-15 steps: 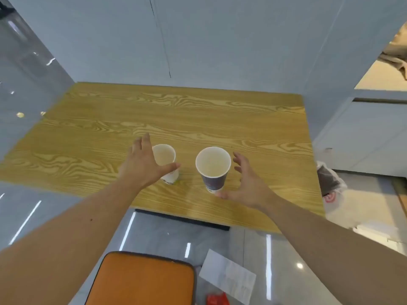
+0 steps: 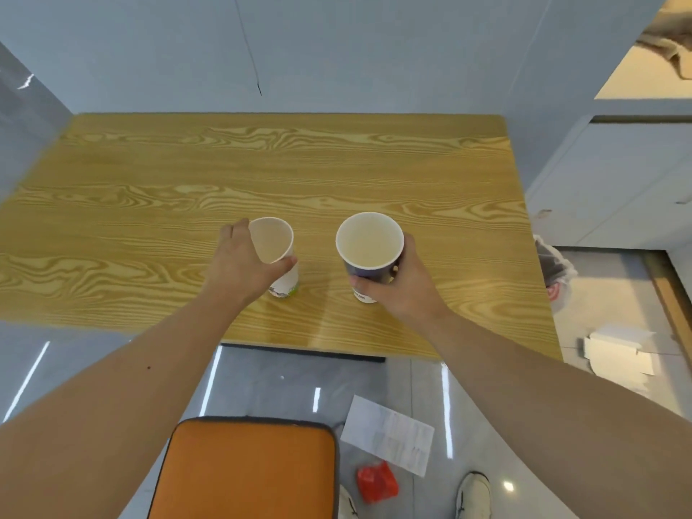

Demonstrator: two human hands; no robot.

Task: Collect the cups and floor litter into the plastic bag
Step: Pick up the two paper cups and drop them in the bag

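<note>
The left hand (image 2: 243,264) grips a small white paper cup (image 2: 277,252). The right hand (image 2: 402,282) grips a larger dark-blue paper cup (image 2: 369,252). Both stand mouth-up, leaning slightly

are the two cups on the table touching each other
Apart. The head view shows a clear strip of bare table between the white cup and the dark cup, each wrapped by a hand.

Navy cup (image 2: 369,273), orange stool (image 2: 249,470), perhaps red wrapper (image 2: 376,481).

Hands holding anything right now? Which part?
Left hand grips the white paper cup around its side wall; right hand grips the dark-blue paper cup likewise.
</note>
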